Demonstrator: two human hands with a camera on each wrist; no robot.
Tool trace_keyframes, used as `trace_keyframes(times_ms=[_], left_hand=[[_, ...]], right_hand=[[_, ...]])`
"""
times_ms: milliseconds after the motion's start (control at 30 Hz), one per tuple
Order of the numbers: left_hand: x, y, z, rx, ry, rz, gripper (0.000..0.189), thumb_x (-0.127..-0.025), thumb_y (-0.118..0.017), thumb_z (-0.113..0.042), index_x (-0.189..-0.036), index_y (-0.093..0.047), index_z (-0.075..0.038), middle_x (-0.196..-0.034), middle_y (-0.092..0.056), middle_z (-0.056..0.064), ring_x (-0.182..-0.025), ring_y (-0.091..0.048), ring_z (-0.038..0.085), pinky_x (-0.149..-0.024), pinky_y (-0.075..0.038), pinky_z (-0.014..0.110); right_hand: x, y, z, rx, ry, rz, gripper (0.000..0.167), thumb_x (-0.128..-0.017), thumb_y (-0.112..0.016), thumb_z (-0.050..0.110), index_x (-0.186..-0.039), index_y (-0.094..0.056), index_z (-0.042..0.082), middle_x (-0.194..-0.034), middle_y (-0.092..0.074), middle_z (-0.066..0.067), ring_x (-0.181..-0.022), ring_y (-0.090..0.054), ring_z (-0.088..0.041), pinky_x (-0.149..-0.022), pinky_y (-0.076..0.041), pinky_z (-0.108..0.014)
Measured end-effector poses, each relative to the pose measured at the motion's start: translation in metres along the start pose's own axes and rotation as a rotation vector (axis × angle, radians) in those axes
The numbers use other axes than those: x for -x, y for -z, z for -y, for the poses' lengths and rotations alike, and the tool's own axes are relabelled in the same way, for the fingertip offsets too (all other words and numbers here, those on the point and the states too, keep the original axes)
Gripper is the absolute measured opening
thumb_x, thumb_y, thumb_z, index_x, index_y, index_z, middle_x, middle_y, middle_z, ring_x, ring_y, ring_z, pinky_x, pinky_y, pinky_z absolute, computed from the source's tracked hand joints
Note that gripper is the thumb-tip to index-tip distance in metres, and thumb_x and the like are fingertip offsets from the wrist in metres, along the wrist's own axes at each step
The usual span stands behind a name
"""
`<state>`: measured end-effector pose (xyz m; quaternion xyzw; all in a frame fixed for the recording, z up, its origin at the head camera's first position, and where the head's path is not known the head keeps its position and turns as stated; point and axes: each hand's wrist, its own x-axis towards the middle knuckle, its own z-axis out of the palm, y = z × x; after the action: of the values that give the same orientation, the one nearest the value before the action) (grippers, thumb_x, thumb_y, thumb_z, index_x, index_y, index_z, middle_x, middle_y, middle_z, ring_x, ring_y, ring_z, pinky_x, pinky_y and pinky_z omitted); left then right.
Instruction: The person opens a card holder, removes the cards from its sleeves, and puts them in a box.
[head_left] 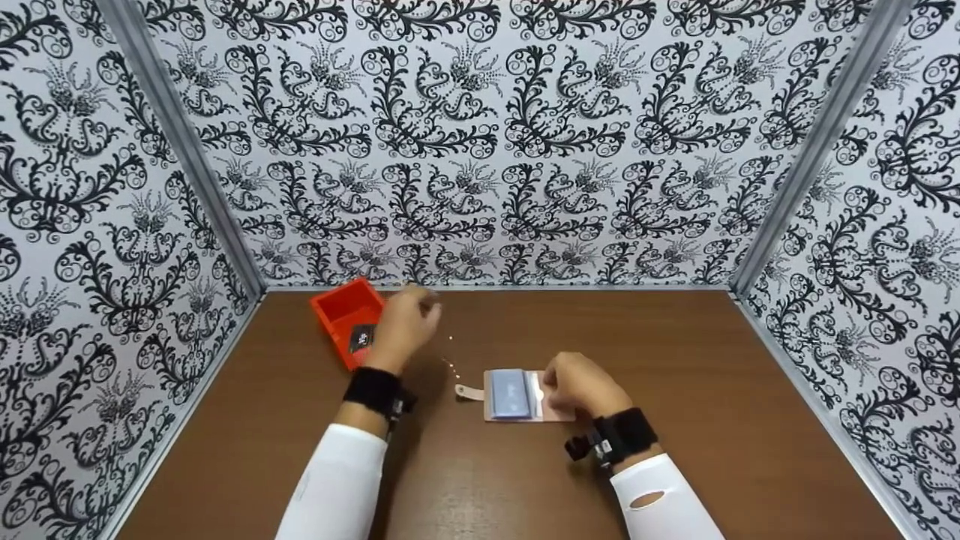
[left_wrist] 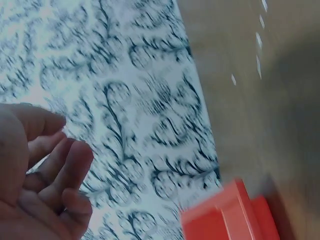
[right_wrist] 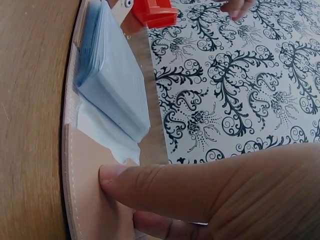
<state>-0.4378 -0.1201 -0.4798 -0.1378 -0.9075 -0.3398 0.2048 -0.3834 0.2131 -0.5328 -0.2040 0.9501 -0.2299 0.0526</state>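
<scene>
A pink card holder lies unfolded on the table, with a stack of clear plastic sleeves at its middle and a pale snap strap sticking out to the left. My right hand holds its right cover; in the right wrist view the thumb lies on the inner face and another finger is partly hidden below. Beside and above the red bin, my left hand is raised with fingers loosely bent. In the left wrist view nothing shows between those fingers.
Inside the bin lies a dark card, partly behind the left hand. Several tiny light spots appear on the table between the left hand and the strap. Patterned panels enclose the back and both sides.
</scene>
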Motion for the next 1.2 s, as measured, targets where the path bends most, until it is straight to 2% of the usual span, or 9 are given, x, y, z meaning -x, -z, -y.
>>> trace_keyframes(times_ms=[133,267,500,600,667,767,867,933,1200], left_hand=[[0.015,-0.013,-0.021,0.062,-0.038,0.152,0.019,-0.102,-0.080,-0.013,-0.118,-0.082,-0.002,-0.111,-0.078,0.013,-0.096,-0.076,0.027,-0.086,-0.067,0.039],[0.030,-0.025,-0.035,0.076,-0.077,0.260,0.017,-0.102,-0.081,-0.014,-0.117,-0.083,-0.005,-0.111,-0.075,0.009,-0.096,-0.074,0.023,-0.085,-0.066,0.036],[0.048,-0.041,-0.047,0.031,-0.160,0.363,0.025,-0.099,-0.085,-0.012,-0.122,-0.082,-0.003,-0.112,-0.074,0.006,-0.099,-0.074,0.022,-0.089,-0.066,0.036],[0.054,-0.048,-0.048,-0.012,-0.217,0.406,0.029,-0.096,-0.085,-0.007,-0.124,-0.083,-0.004,-0.116,-0.076,0.009,-0.104,-0.076,0.026,-0.095,-0.066,0.041],[0.058,-0.054,-0.048,-0.052,-0.244,0.428,0.030,-0.095,-0.084,-0.006,-0.126,-0.084,-0.006,-0.127,-0.078,0.012,-0.116,-0.078,0.031,-0.103,-0.065,0.046],[0.064,-0.063,-0.048,-0.121,-0.292,0.448,0.027,-0.097,-0.080,-0.006,-0.124,-0.085,-0.008,-0.133,-0.078,0.013,-0.121,-0.078,0.034,-0.106,-0.065,0.049],[0.068,-0.068,-0.049,-0.164,-0.308,0.461,0.023,-0.103,-0.075,-0.009,-0.124,-0.085,-0.009,-0.129,-0.077,0.010,-0.115,-0.079,0.031,-0.103,-0.066,0.048],[0.069,-0.070,-0.048,-0.178,-0.301,0.470,0.024,-0.103,-0.075,-0.008,-0.125,-0.085,-0.011,-0.130,-0.076,0.010,-0.114,-0.079,0.030,-0.104,-0.065,0.047],[0.075,-0.079,-0.040,-0.256,-0.344,0.464,0.035,-0.091,-0.080,-0.002,-0.124,-0.085,-0.014,-0.113,-0.068,0.003,-0.101,-0.074,0.025,-0.094,-0.066,0.044]], right_hand=[[0.000,0.000,-0.001,-0.001,-0.021,0.001,0.041,-0.079,-0.073,-0.007,-0.063,-0.043,0.017,-0.056,-0.030,0.012,-0.052,-0.035,-0.009,-0.050,-0.024,-0.028],[0.000,-0.001,-0.002,-0.014,-0.029,0.005,0.041,-0.079,-0.074,-0.007,-0.063,-0.044,0.017,-0.057,-0.030,0.012,-0.052,-0.036,-0.009,-0.050,-0.026,-0.028],[-0.001,-0.001,-0.002,-0.019,-0.039,0.007,0.041,-0.078,-0.077,-0.007,-0.063,-0.046,0.016,-0.057,-0.036,0.011,-0.052,-0.040,-0.009,-0.049,-0.029,-0.027],[0.000,-0.001,-0.003,-0.016,-0.025,0.009,0.041,-0.079,-0.078,-0.007,-0.064,-0.047,0.016,-0.057,-0.037,0.011,-0.052,-0.040,-0.009,-0.049,-0.029,-0.027],[0.000,-0.002,-0.004,-0.002,0.004,0.003,0.041,-0.079,-0.079,-0.008,-0.064,-0.048,0.016,-0.057,-0.037,0.012,-0.053,-0.038,-0.008,-0.051,-0.028,-0.026],[0.001,-0.002,-0.005,0.013,0.046,-0.005,0.043,-0.079,-0.080,-0.009,-0.063,-0.048,0.017,-0.057,-0.036,0.013,-0.054,-0.036,-0.007,-0.052,-0.026,-0.026],[0.001,-0.002,-0.005,0.011,0.064,-0.010,0.044,-0.078,-0.081,-0.009,-0.063,-0.049,0.016,-0.057,-0.037,0.014,-0.053,-0.036,-0.007,-0.052,-0.026,-0.025],[0.000,-0.002,-0.005,-0.007,0.047,-0.001,0.042,-0.079,-0.081,-0.009,-0.063,-0.050,0.016,-0.056,-0.039,0.014,-0.052,-0.039,-0.007,-0.051,-0.028,-0.025],[-0.001,-0.001,-0.003,-0.027,-0.024,0.021,0.035,-0.080,-0.083,-0.007,-0.065,-0.057,0.012,-0.059,-0.049,0.011,-0.053,-0.047,-0.009,-0.050,-0.036,-0.027]])
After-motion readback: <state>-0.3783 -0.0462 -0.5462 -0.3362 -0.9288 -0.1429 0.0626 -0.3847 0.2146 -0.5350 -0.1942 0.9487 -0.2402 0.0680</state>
